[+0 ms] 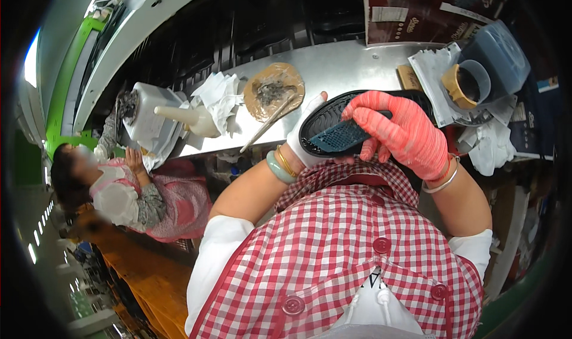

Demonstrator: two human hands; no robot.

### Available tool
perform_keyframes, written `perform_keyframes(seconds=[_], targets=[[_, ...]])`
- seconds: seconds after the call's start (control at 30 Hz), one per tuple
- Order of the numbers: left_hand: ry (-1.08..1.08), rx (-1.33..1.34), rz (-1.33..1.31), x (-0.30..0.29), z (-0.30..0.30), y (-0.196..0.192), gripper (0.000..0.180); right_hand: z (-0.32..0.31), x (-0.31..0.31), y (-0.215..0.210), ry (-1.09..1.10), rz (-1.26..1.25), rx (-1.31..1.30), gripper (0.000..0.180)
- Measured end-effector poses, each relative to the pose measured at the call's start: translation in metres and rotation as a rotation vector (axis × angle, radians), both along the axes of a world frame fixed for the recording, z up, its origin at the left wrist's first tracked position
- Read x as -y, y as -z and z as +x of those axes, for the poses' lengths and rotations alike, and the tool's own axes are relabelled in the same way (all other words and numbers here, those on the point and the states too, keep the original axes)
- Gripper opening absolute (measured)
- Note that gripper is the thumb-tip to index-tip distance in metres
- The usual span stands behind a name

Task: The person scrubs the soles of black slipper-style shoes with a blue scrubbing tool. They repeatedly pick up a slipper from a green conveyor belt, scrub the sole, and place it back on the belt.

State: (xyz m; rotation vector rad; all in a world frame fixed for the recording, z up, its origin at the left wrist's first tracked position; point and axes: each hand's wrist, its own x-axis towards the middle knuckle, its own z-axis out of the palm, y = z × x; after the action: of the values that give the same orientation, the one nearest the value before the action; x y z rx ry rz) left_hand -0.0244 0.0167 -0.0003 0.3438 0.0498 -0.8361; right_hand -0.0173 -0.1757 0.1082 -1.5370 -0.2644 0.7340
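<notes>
Red-and-white checked fabric apron (351, 231) with round red buttons lies nearest the camera, filling the lower middle of the frame over a white garment. Just above it, at centre, is a long black ridged shoe sole (325, 117), set slantwise, its left end grasped by the left hand (300, 143), which wears a white glove with a bare fingertip showing. Right hand (404, 131), in a coral-red knitted glove, bends over the sole with its fingers curled at a dark teal, rectangular, textured piece (336, 137) lying on the sole's face; whether they pinch that piece or only press on it, I cannot tell. Behind the sole, a silvery metal bench (339, 62) curves across the upper frame. On it, left of centre, rest a round brown disc (256, 88) smeared with dark matter, a thin pale stick (271, 121) across it, crumpled white paper (217, 94) and a whitish nozzled bottle (204, 123) on its side. At upper right stand a tan-and-clear cup (457, 84) and a bluish translucent container (500, 56). At left, a co-worker (158, 205) wears a pink apron.
</notes>
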Motion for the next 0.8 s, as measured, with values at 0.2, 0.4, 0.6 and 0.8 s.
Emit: perform_keyframes(seconds=[0.2, 0.4, 0.6, 0.8], targets=[[0.075, 0.495, 0.537, -0.026, 0.029, 0.021, 0.044, 0.026, -0.026, 0.011, -0.068, -0.018, 0.061, 0.031], [0.190, 0.100, 0.403, -0.059, 0.052, 0.019, 0.043, 0.048, -0.029, 0.025, -0.081, -0.086, 0.070, 0.030], [0.272, 0.005, 0.263, -0.090, 0.076, 0.038, 0.041, 0.063, -0.022, 0.039, -0.093, -0.087, 0.040, 0.028], [-0.025, 0.545, 0.698, -0.091, 0.078, 0.050, 0.032, 0.073, -0.014, 0.036, -0.108, -0.135, 0.036, 0.027]])
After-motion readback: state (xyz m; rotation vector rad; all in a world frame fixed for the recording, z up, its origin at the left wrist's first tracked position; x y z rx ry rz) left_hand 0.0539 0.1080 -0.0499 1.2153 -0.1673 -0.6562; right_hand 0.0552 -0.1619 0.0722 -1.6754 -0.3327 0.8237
